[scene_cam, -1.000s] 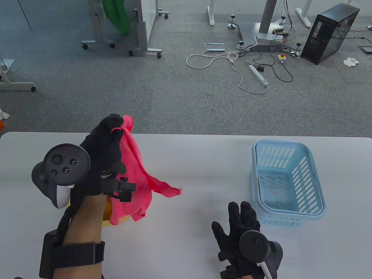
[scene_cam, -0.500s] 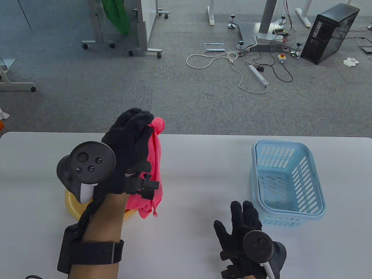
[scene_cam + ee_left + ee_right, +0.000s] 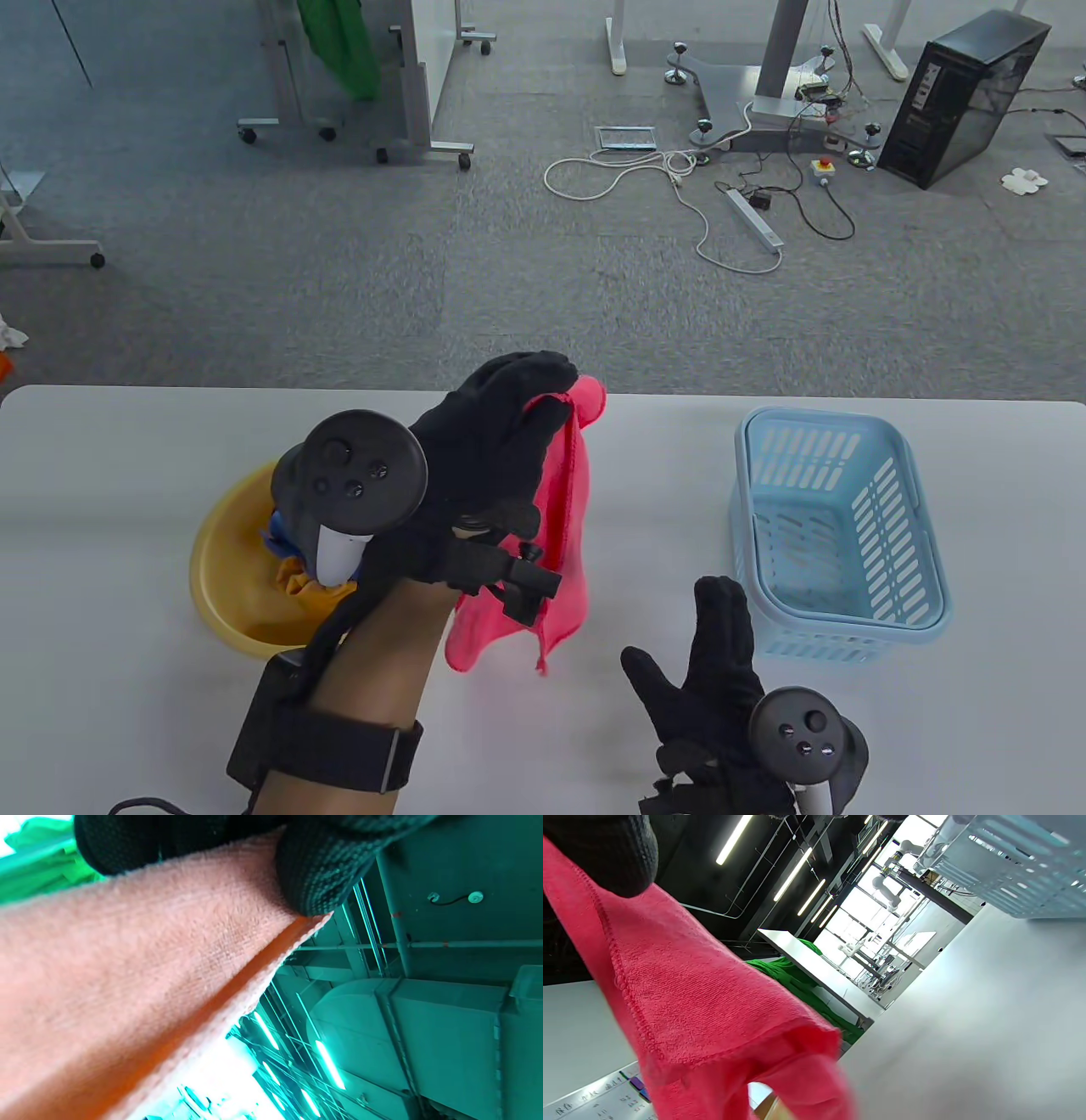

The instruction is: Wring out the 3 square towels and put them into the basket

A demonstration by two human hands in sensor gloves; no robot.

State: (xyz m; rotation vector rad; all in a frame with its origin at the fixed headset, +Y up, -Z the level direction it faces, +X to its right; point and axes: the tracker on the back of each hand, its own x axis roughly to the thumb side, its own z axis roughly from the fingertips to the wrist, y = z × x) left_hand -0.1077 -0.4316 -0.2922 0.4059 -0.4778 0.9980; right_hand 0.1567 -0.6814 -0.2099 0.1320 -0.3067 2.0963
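Note:
My left hand is raised over the middle of the table and pinches the top corner of a pink-red towel, which hangs down with its lower edge close to the tabletop. The left wrist view is filled by that towel under my gloved fingertips. My right hand is spread open low at the front, just right of the towel's hanging end and apart from it. The right wrist view looks up at the towel. The light blue basket stands at the right with nothing visible inside.
A yellow bowl stands at the front left and holds an orange towel and a blue one, partly hidden by my left tracker. The basket's slatted wall shows at the upper right of the right wrist view.
My left hand has carried the hanging towel rightward from above the bowl to the table's middle, uncovering the bowl. The right hand shifted slightly right and turned, still open.

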